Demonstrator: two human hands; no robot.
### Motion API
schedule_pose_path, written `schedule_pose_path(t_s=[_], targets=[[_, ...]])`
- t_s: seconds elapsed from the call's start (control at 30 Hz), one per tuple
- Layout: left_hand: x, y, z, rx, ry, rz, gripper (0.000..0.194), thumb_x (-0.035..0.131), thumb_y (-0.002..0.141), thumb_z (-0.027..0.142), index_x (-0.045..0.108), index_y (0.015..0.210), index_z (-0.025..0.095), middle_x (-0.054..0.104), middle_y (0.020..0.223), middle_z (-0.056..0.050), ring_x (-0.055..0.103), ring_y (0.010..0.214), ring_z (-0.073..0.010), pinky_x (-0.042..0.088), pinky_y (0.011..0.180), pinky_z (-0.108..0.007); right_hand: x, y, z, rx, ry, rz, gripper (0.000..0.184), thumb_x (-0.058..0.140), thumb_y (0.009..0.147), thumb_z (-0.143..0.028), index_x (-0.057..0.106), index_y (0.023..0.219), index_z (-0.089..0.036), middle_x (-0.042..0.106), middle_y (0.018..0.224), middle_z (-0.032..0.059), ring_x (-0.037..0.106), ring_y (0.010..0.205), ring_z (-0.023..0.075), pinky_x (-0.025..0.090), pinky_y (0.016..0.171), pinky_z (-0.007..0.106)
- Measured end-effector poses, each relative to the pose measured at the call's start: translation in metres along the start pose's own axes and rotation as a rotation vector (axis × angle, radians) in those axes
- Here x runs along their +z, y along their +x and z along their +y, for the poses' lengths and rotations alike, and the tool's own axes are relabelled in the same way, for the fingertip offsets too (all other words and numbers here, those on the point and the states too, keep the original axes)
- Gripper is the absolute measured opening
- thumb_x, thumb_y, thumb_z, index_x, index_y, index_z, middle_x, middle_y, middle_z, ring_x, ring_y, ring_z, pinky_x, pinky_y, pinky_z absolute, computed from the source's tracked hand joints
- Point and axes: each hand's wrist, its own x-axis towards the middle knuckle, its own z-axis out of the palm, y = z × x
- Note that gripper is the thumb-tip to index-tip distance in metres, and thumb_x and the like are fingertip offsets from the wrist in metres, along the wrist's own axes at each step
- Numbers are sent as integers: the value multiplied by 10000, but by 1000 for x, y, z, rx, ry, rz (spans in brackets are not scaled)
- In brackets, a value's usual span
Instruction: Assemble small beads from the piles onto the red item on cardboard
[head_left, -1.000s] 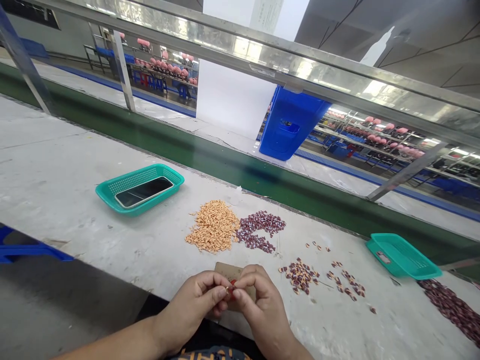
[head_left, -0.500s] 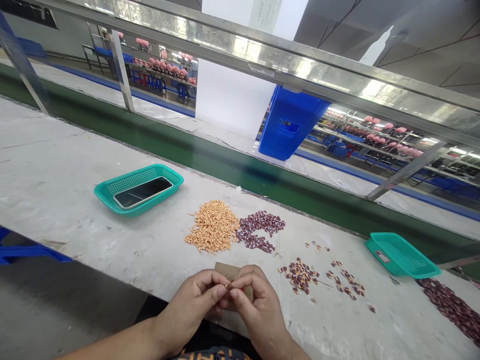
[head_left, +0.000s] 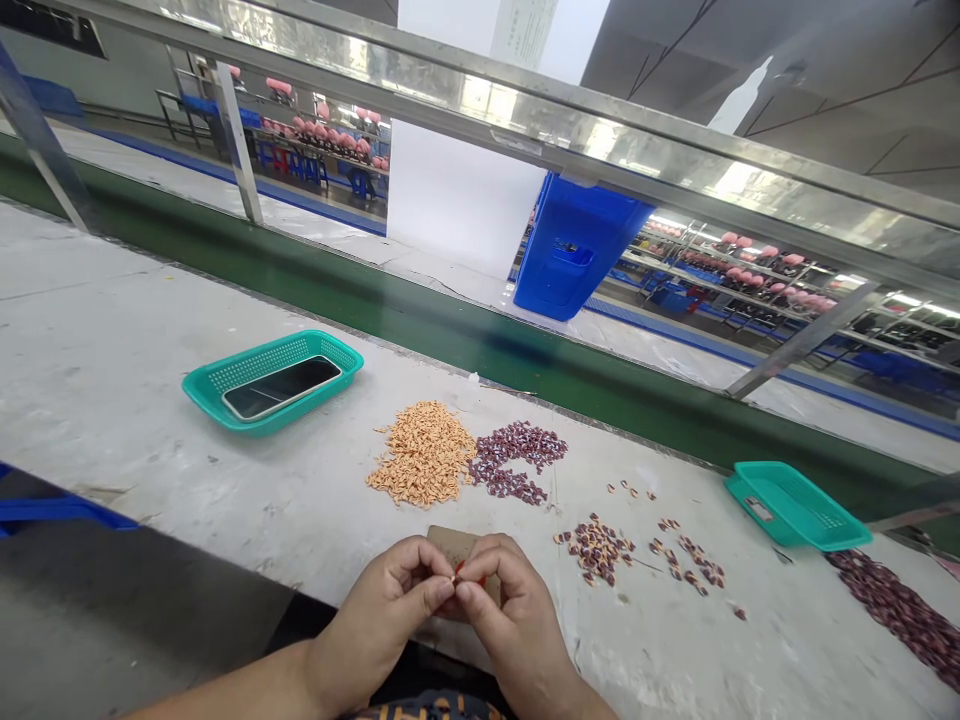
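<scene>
My left hand [head_left: 384,607] and my right hand [head_left: 513,612] meet fingertip to fingertip at the front edge of the table. Both are closed in a pinch around something tiny, mostly hidden by the fingers. Under them lies a brown piece of cardboard [head_left: 451,541], and a bit of red shows by the right fingers. Just beyond the hands is a heap of small tan pieces [head_left: 422,457]. Touching it on the right is a pile of dark purple pieces [head_left: 517,460]. Right of my right hand lie small two-tone pieces [head_left: 595,550], purple and tan together.
A green basket [head_left: 330,398] at left holds a phone [head_left: 282,388]. Another green basket [head_left: 799,505] stands at right beside a dark reddish heap [head_left: 900,615]. A green strip [head_left: 450,340] runs along the back, below a metal rail [head_left: 480,95] and a blue bin [head_left: 577,250].
The hands stay joined with small finger movements. The tiny dark and tan thing between the fingertips shows less now. The whole view has shifted slightly.
</scene>
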Motion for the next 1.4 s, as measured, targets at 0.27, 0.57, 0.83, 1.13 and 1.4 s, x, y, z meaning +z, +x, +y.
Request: schedule_pose_path(t_s=[0.27, 0.57, 0.83, 1.13, 1.4], targets=[[0, 3, 8, 10, 177, -56, 223, 686, 721, 359, 565, 646, 187, 526, 599, 40, 446, 607, -137, 377, 599, -245, -6, 1, -5, 14, -50, -100, 107, 625, 772, -224, 609, 668, -205, 588, 716, 4, 562, 755, 168, 444, 716, 287], [-16, 14, 9, 73, 195, -32, 337, 635, 778, 461, 603, 1032, 243, 628, 940, -35, 560, 973, -244, 448, 859, -344, -79, 5, 33, 15, -753, 19, 114, 562, 805, -186, 647, 732, -206, 675, 803, 39, 594, 834, 210, 429, 794, 358], [-33, 18, 26, 182, 296, 170, 196, 622, 788, 419, 665, 851, 238, 623, 1008, -36, 556, 986, -244, 462, 873, -315, -112, 40, 48, 48, -1011, -29, 187, 551, 798, -142, 681, 885, -243, 703, 911, 46, 552, 941, 252, 345, 841, 393], [-92, 25, 59, 315, 476, 493, 237, 631, 759, 426, 651, 882, 225, 651, 960, -44, 600, 909, -245, 496, 764, -306, -98, 76, 60, 27, -1106, -161, 182, 519, 787, -119, 652, 701, -208, 684, 787, 63, 569, 814, 237, 343, 747, 348], [-115, 48, 58, 254, 1306, 96, 214, 444, 827, 241, 658, 843, 229, 680, 904, -52, 618, 861, -239, 456, 763, -318, -95, 72, 51, 17, -1062, -141, 178, 451, 767, -113, 590, 699, -200, 648, 732, 40, 565, 760, 218, 370, 713, 330]])
